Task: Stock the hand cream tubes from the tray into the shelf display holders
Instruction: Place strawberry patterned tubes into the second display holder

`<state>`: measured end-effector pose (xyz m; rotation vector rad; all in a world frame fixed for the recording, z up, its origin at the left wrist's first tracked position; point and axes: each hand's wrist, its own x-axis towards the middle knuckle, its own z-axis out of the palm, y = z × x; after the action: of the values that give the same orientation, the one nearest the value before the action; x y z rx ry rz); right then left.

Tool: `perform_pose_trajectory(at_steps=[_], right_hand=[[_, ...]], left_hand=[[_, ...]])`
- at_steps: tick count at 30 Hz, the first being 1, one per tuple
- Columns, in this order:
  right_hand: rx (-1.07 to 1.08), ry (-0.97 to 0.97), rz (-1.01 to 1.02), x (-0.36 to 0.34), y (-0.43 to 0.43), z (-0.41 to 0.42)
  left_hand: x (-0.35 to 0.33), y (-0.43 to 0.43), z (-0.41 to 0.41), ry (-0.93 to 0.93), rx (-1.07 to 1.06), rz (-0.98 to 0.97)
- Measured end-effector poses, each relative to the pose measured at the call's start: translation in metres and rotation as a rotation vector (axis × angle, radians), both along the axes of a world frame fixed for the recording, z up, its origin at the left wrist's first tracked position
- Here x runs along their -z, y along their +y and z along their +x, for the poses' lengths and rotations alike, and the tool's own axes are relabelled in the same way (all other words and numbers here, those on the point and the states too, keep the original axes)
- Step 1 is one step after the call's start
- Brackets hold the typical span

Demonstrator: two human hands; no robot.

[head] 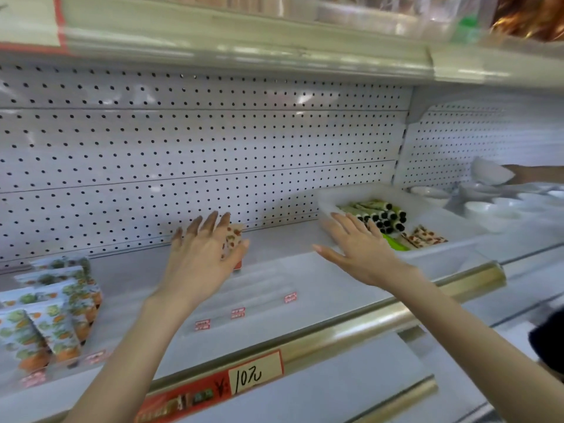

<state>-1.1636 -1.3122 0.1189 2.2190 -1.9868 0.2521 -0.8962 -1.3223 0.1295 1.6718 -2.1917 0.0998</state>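
White metal shelf (293, 239), store setting; white pegboard back panel (198, 148) behind it, gold-coloured front rail (366, 322) along the near edge with a red and white price label (244, 378) reading "10". Another shelf edge runs overhead, blurred. Clear display holders (259, 288) sit mid-shelf, with small red tags on their near faces; the lanes look empty apart from the spot under the left hand. At the near left stands a group of boxed tubes (48, 312) printed with green and orange fruit. At the far right on the same shelf sits a white tray (332, 198) holding hand cream tubes (384, 216): a stack of green ones with dark caps pointing near, plus a few red-patterned ones lying flat at the tray's near right. Further right, white bowls (488, 206) fill the next bay, and another person's arm reaches in from the right edge with one bowl. Left hand (204, 251) is extended over the far end of the holders, fingers spread, thumb and palm closed around one red-patterned tube (233, 241), which stands roughly upright, cap end down; whether it touches the holder floor cannot be told. Right hand (357, 242) is reached toward the tray, palm down, fingers spread wide and holding nothing, fingertips over the tray's near left rim. Both forearms are bare. Image soft with motion blur.
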Motion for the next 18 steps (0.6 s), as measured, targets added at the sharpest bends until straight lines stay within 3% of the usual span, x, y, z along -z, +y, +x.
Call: perform_pose_trajectory(at_steps=[7, 12, 18], right_hand=[[-0.047, -0.02, -0.04, -0.009, -0.01, -0.042], [-0.091, -0.066, -0.028, -0.013, -0.025, -0.094], [-0.158, -0.295, 0.109, -0.013, -0.052, -0.165]], left_hand=[[-0.01, -0.003, -0.063, 0.021, 0.095, -0.076], [-0.01, -0.018, -0.122, 0.018, 0.111, -0.004], [0.003, -0.025, -0.186, 0.157, 0.145, 0.097]])
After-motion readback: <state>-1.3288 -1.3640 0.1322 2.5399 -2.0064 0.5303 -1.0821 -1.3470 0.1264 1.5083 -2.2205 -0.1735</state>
